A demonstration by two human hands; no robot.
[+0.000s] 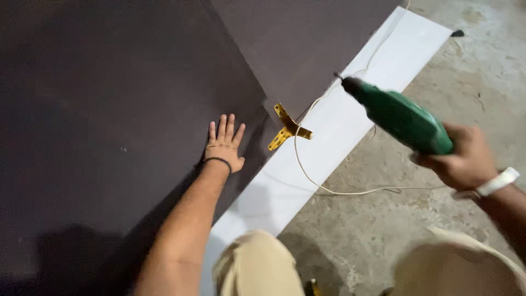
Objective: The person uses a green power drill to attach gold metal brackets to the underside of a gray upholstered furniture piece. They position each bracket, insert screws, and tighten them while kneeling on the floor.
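Left hand lies flat, palm down, fingers spread and straight, on the dark brown laminated board; nothing is gripped. A thin black band circles that wrist.

Right hand is closed round the grip of a green handheld electric drill, held in the air above the grey concrete floor. White wristband on that wrist.

Drill's long axis runs diagonally, from the hand at lower right up to the chuck at upper left. The bit tip points toward the second dark panel, which stands up from the flat board.

Yellow metal T-shaped bracket sits at the corner where the two panels meet, at the edge of the white laminate strip. It lies just to the right of the left fingertips, near but not touching. From the drill tip it lies down and to the left, apart. The left hand is the nearer of the two.

Thin white cord loops from the drill across the strip and floor, passing just beside the bracket.

Knees in tan trousers show at the bottom edge.
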